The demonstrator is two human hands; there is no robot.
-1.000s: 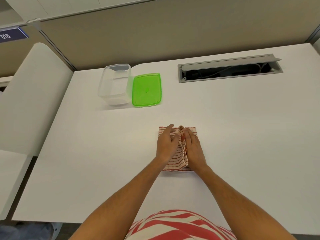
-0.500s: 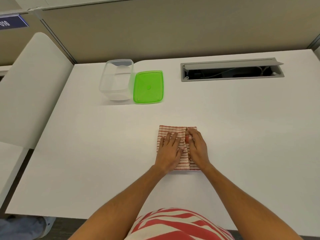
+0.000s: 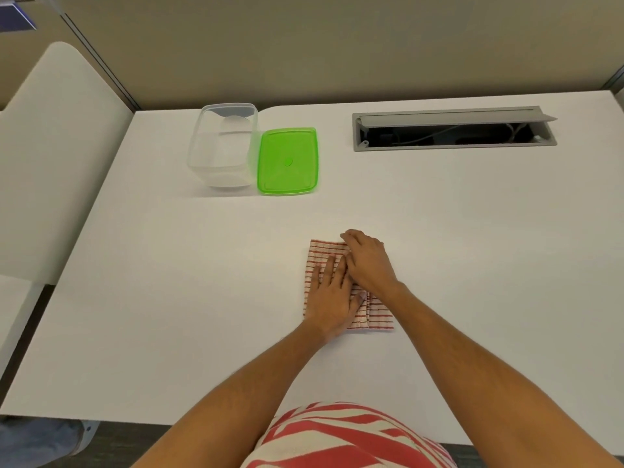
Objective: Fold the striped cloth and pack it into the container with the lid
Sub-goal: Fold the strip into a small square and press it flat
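The red-and-white striped cloth lies folded into a small rectangle on the white table, in front of me. My left hand rests flat on its left half, fingers spread. My right hand covers the far right part, with its fingers curled down over the cloth's far edge. The clear plastic container stands open and empty at the far left of the table. Its green lid lies flat on the table, touching the container's right side.
A grey cable hatch is sunk into the table at the far right, its flap raised. A beige partition wall runs along the back edge. A second white desk surface adjoins on the left.
My right hand slid away from me along the fold to the cloth's far edge. My left hand went from gathering the fold to lying flat on the cloth.
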